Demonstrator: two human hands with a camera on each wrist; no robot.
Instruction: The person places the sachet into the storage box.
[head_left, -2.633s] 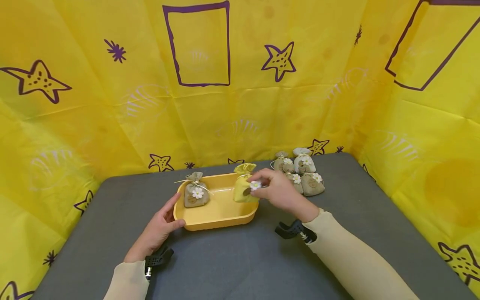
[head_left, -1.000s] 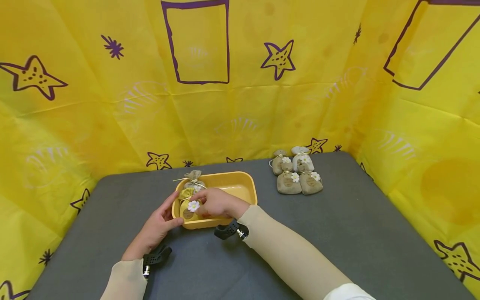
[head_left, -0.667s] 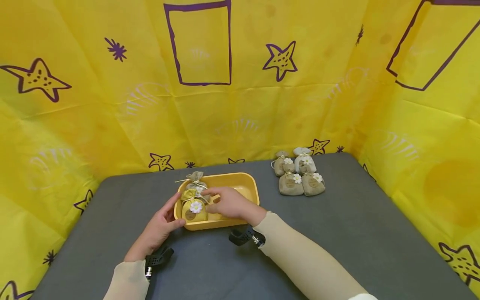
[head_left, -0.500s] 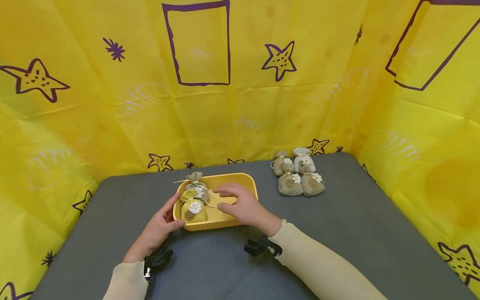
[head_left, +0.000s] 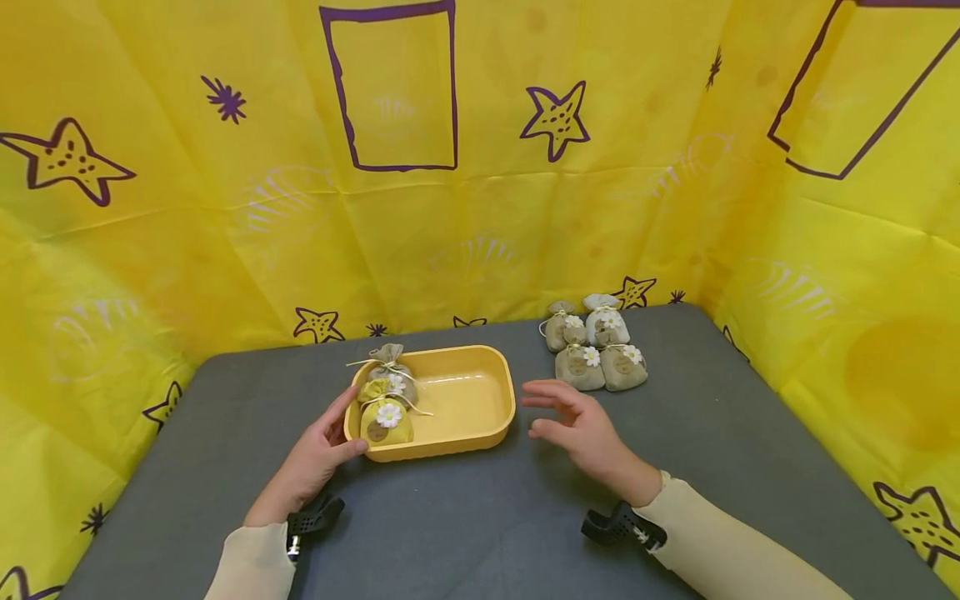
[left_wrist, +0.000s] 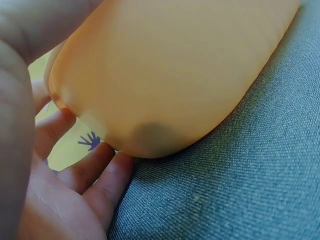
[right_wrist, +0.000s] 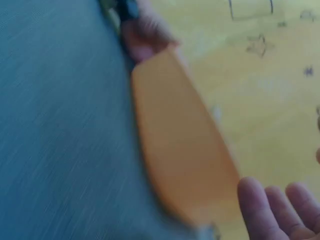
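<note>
My left hand (head_left: pixel 318 450) grips the left end of a yellow rectangular tray (head_left: pixel 495 429), its thumb at the front corner and its fingers along the end wall. In the left wrist view the fingers (left_wrist: pixel 107 185) touch the tray's outer wall (left_wrist: pixel 165 65). Inside the tray's left end, a yellow drawstring sachet (head_left: pixel 393 429) with a white flower lies in front of a grey-beige sachet (head_left: pixel 402 387). Holding nothing, my right hand (head_left: pixel 588 433) hovers just right of the tray with fingers extended. Its fingertips (right_wrist: pixel 252 192) also show, blurred, in the right wrist view.
Several flower-trimmed sachets stand grouped at the back right: a brown one (head_left: pixel 558 333), a whitish one (head_left: pixel 611 321) and beige ones (head_left: pixel 626 377) in front. A grey cloth (head_left: pixel 465 533) covers the table. Yellow printed curtains (head_left: pixel 405 250) enclose the back and sides.
My right hand carried the yellow sachet leftward into the tray's left end, in front of the grey-beige one, let it go and withdrew right, out of the tray. My left hand stayed put.
</note>
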